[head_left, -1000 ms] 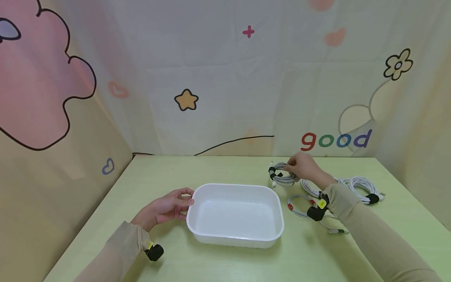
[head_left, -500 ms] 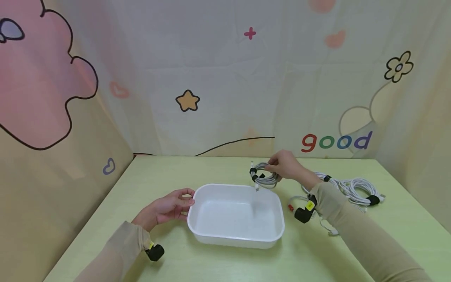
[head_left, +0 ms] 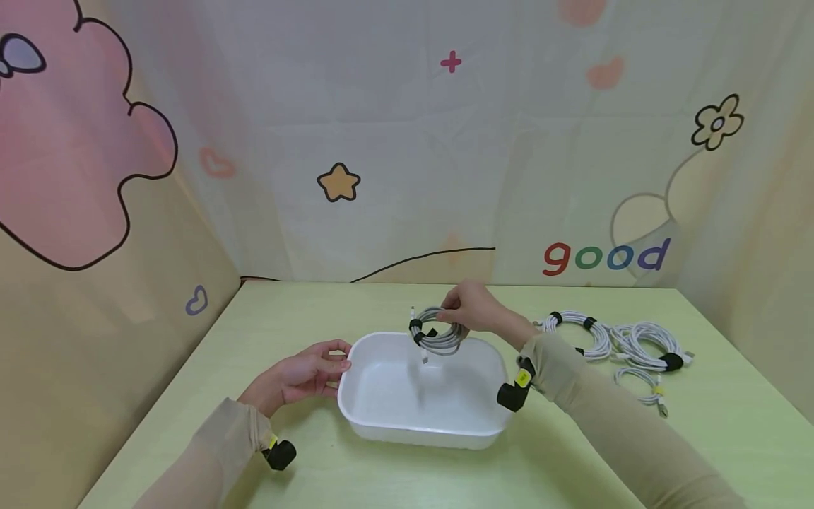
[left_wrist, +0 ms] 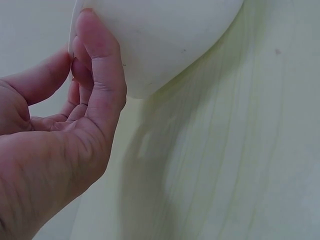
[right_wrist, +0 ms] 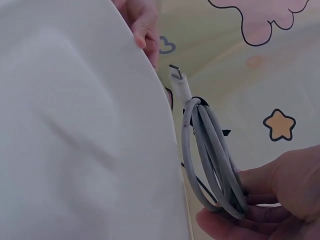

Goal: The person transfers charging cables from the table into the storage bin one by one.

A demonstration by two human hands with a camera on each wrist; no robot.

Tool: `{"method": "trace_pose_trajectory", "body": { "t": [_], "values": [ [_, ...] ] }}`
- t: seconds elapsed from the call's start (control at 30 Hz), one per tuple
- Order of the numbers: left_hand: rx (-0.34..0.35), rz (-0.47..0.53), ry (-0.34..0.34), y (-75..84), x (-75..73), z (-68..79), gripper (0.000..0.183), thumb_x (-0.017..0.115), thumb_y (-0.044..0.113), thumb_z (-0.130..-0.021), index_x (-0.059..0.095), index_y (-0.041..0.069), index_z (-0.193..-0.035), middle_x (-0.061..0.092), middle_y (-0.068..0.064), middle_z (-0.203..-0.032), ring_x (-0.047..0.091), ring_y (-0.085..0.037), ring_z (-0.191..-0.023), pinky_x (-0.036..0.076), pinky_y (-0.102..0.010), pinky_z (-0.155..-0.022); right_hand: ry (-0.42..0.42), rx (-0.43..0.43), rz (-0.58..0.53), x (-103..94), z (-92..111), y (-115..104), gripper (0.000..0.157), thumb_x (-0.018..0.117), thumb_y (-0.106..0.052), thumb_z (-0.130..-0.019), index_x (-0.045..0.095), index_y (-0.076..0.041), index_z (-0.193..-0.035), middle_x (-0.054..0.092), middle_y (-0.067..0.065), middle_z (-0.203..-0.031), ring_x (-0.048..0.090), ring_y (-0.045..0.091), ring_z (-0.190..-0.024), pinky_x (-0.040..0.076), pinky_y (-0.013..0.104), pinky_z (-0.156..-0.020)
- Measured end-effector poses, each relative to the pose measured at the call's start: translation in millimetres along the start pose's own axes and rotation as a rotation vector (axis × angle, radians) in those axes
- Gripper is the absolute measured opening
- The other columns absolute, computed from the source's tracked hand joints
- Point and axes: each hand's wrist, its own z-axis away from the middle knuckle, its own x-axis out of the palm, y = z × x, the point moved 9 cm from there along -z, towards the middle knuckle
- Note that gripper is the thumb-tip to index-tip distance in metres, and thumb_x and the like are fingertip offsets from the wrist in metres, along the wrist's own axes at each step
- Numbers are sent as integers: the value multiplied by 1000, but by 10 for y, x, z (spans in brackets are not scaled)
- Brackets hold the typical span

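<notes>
My right hand (head_left: 480,307) pinches a coiled grey-white USB cable (head_left: 440,345), bound with black straps, over the back rim of a white plastic tub (head_left: 420,433). In the right wrist view, the coil's metal plug (right_wrist: 174,71) points up beside the tub wall, and thumb and fingers meet at the coil's lower end. My left hand (head_left: 311,371) holds the tub's left rim. Seen from the left wrist, the thumb (left_wrist: 47,77) lies at the rim, with the fingers against the tub's outer side. The tub's inside shows only a shadow.
To the right on the table lie a white cable coil with black straps (head_left: 600,348), another thick white coil (head_left: 626,348) touching it, and a small coil with a yellow tie (head_left: 647,401). My right forearm (head_left: 610,417) crosses in front of them. A printed curtain (head_left: 394,212) hangs behind the table.
My right hand has carried the cable coil left, from beside the tub to over its back rim. The yellow-tied coil has come into view; the red-tied one is now hidden. The left hand stays put.
</notes>
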Motion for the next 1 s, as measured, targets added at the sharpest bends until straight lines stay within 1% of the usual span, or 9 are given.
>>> {"method": "trace_pose_trajectory", "body": {
  "t": [0.1,0.27,0.43,0.57,0.83,1.0],
  "values": [
    [1,8,-11,15,19,4,13,49,7,-99,44,13,-110,66,3,-93,65,-12,-83,59,-35,-75,-13,3,2,79,-28,-83,16,69,-11,-88,71,4,-92,71,19,-82,56,7,-50,54,26,-50],
    [2,7,-19,18,32,4,13,49,7,-99,44,13,-109,66,3,-93,65,-12,-84,59,-35,-75,-28,-9,22,199,-83,-219,14,70,-12,-87,72,1,-90,70,12,-77,57,9,-53,51,21,-48],
    [4,-9,-15,14,21,-3,13,50,8,-99,44,13,-109,66,4,-94,65,-13,-85,59,-36,-76,-56,6,38,327,-125,-297,13,71,-14,-87,72,-1,-92,69,8,-79,57,10,-59,51,19,-49],
    [-3,-10,-11,19,21,-5,13,50,8,-99,44,13,-110,67,4,-96,66,-13,-86,59,-35,-76,-72,7,53,416,-134,-349,13,72,-14,-87,73,-3,-92,68,6,-78,57,11,-60,50,19,-49],
    [-16,-11,6,6,7,-12,14,51,9,-99,44,13,-111,67,3,-98,65,-14,-87,59,-36,-77,-98,-79,93,533,-129,-490,11,72,-13,-86,73,-3,-89,71,6,-78,57,8,-62,47,17,-52],
    [-5,-5,-9,7,23,-12,13,49,8,-99,44,14,-110,67,4,-96,65,-13,-87,58,-35,-77,-111,-130,117,585,-133,-549,11,73,-14,-85,73,-3,-88,72,6,-78,55,6,-63,45,15,-55]
  ]
}}
